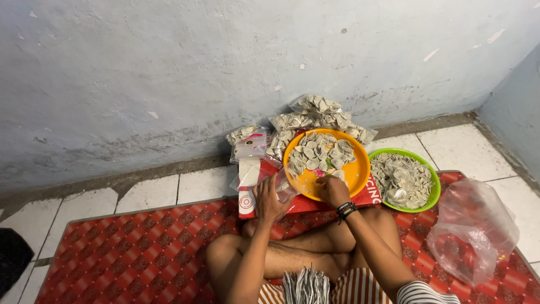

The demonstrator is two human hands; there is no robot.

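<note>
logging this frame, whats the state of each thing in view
left hand: holding a small clear bag open by the plate
small clear bag: open, a few pieces inside
right hand: fingers down on the orange plate's pieces
orange plate: partly covered with pale pieces
green bowl: heaped full
filled bags: packed, stacked against the wall
big clear bag: crumpled, looks near empty

Home floor: tiles [208, 183], red mat [140, 247]

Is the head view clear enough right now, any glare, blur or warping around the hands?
Head view: soft, even light, no harsh shadows; mild sheen on the clear plastic bag; sharp around the left hand, right hand and orange plate; wide-angle warping bends the wall base and red mat edges.
</note>
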